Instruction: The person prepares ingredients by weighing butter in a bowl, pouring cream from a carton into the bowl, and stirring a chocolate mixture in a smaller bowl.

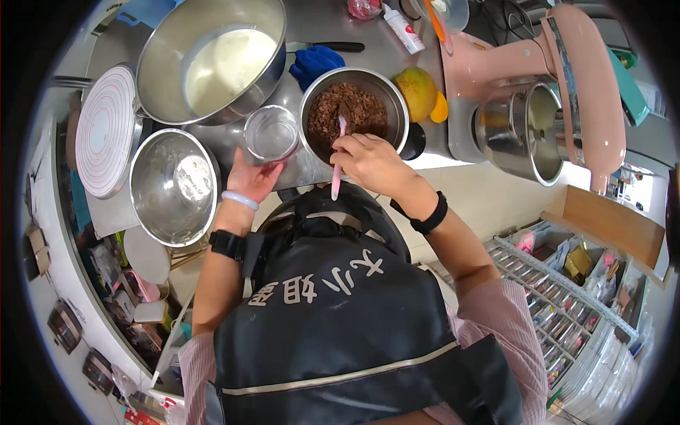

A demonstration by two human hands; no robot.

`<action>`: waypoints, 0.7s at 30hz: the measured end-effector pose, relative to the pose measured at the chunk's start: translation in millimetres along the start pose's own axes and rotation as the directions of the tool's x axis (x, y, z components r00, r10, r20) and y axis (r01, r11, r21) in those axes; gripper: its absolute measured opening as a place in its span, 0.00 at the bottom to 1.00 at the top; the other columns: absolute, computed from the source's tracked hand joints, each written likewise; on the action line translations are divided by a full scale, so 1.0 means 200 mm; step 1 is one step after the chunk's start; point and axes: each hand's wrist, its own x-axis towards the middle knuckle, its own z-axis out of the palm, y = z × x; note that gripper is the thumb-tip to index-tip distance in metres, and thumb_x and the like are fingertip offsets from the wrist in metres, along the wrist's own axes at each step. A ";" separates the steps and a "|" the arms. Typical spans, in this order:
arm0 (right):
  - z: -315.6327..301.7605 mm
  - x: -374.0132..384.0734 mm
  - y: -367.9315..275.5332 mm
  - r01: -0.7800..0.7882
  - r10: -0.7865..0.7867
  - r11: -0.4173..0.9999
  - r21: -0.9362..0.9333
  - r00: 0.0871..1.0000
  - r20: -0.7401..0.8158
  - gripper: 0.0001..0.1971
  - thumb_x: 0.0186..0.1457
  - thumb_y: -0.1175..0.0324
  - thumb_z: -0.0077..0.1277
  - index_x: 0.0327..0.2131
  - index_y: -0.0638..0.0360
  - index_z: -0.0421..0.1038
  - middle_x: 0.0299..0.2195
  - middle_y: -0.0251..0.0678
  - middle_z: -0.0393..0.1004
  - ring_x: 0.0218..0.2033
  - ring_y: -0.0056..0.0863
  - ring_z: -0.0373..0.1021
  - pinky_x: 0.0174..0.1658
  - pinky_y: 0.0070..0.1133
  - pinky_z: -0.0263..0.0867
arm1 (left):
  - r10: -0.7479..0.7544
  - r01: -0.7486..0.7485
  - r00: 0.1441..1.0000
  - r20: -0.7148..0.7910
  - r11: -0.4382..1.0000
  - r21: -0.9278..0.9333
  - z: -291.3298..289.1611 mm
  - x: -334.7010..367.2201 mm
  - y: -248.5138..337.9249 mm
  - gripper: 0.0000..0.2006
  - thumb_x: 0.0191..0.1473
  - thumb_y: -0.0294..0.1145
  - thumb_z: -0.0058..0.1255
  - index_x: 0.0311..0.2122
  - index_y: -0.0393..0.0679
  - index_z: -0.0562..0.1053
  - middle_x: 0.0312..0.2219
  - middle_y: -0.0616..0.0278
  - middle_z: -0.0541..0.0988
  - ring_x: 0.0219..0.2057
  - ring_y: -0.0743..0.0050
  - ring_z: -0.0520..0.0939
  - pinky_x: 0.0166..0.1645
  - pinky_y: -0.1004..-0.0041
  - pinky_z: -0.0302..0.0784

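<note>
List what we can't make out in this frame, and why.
Head view:
Working end of the pink utensil: obscured by brown mix.
Floor of the steel bowl: covered by the same mix.
Far rim of the large pot: cut off by the top edge.
Palm of the right hand: hidden behind its knuckles.

A spoon is held in the right hand, over the near rim of a bowl, and its tip is set in the crumbs inside. Ahead and right of that hand, a fruit is placed beside the bowl; farther right, a mixer is stood on the desk. Farther ahead, a knife and a bottle are laid. Just ahead of the left hand, a cup is set. To that hand's left, a second bowl is placed, then a turntable; ahead and left, cream is contained in a pot.
</note>
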 end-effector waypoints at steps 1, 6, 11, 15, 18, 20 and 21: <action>0.00 0.00 0.00 -0.042 0.045 0.998 0.036 0.996 -0.078 0.11 0.37 0.76 0.52 0.31 0.55 0.71 0.37 0.33 0.70 0.36 0.33 0.70 0.36 0.24 0.67 | 0.002 -0.002 1.000 0.003 1.000 -0.010 -0.03 -0.01 0.00 0.33 0.55 0.56 0.33 0.51 0.31 0.57 0.49 0.45 0.62 0.50 0.51 0.65 0.56 0.59 0.61; -0.14 -0.06 0.03 -0.299 0.417 0.872 0.388 0.868 -0.269 0.07 0.42 0.78 0.50 0.29 0.60 0.72 0.33 0.38 0.73 0.29 0.34 0.72 0.33 0.23 0.69 | -0.361 0.333 0.931 0.054 0.902 0.275 0.03 -0.20 -0.14 0.19 0.50 0.28 0.41 0.46 0.28 0.61 0.45 0.38 0.64 0.48 0.47 0.67 0.55 0.61 0.64; -0.31 -0.09 0.16 -0.321 0.469 0.826 0.464 0.847 -0.250 0.08 0.45 0.80 0.52 0.32 0.65 0.74 0.30 0.41 0.75 0.30 0.27 0.73 0.35 0.18 0.67 | -0.043 -0.086 0.985 0.165 0.713 0.696 0.27 -0.14 -0.35 0.26 0.50 0.25 0.44 0.53 0.43 0.51 0.45 0.46 0.66 0.44 0.55 0.73 0.48 0.61 0.71; -0.26 -0.08 0.30 -0.345 0.507 0.815 0.466 0.813 -0.285 0.08 0.44 0.79 0.52 0.31 0.63 0.74 0.31 0.42 0.75 0.30 0.29 0.73 0.35 0.19 0.68 | -0.017 -0.117 0.982 0.189 0.729 0.674 0.38 -0.06 -0.39 0.23 0.50 0.21 0.37 0.51 0.40 0.49 0.43 0.44 0.68 0.37 0.51 0.78 0.42 0.60 0.77; -0.24 -0.09 0.26 -0.212 0.298 0.926 0.313 0.919 -0.258 0.09 0.42 0.81 0.53 0.32 0.64 0.74 0.32 0.43 0.75 0.33 0.31 0.73 0.37 0.21 0.68 | 0.028 -0.136 0.985 0.168 0.721 0.679 0.36 -0.03 -0.41 0.24 0.49 0.21 0.37 0.52 0.41 0.47 0.42 0.45 0.70 0.37 0.51 0.78 0.42 0.61 0.77; -0.19 -0.12 0.18 -0.223 0.252 0.963 0.150 0.942 -0.220 0.10 0.41 0.80 0.53 0.32 0.62 0.73 0.34 0.44 0.74 0.33 0.38 0.72 0.36 0.23 0.69 | 0.027 -0.146 0.984 0.178 0.698 0.701 0.35 -0.02 -0.41 0.24 0.50 0.22 0.36 0.52 0.41 0.47 0.42 0.46 0.70 0.35 0.52 0.78 0.39 0.63 0.78; -0.17 -0.13 0.13 -0.240 0.260 0.963 0.120 0.943 -0.206 0.10 0.41 0.80 0.53 0.32 0.62 0.73 0.34 0.44 0.74 0.33 0.38 0.72 0.36 0.23 0.69 | 0.033 -0.156 0.983 0.182 0.679 0.717 0.35 -0.03 -0.42 0.24 0.50 0.22 0.36 0.52 0.42 0.46 0.42 0.46 0.70 0.34 0.53 0.79 0.37 0.65 0.79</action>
